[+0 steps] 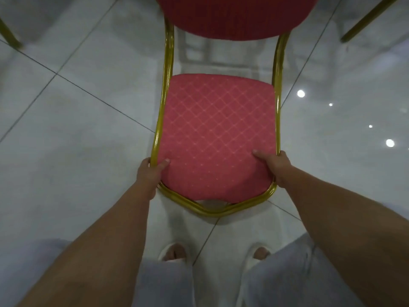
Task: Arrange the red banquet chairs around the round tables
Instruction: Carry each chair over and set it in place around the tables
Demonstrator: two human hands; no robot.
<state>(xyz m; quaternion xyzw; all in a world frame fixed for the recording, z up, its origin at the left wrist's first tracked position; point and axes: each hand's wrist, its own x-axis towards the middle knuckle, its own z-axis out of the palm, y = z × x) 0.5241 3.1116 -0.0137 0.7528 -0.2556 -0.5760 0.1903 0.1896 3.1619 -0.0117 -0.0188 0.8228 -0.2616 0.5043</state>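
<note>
Over the tiled floor (66, 120), straight ahead of the person: red banquet chair (218, 127) gripped by its seat, one hand per side.

Left hand (150, 173) and right hand (277, 168) each clamp the gold frame (164, 89) at the front corners, thumbs pressed on the cushion, fingers curled under the rail. Symmetric grip likely keeps it balanced for carrying or sliding. Backrest top is cropped; chair legs hidden under the seat, so can't tell if it's lifted. No round table visible; gold legs (367, 18) at the upper corners are cut off.
</note>
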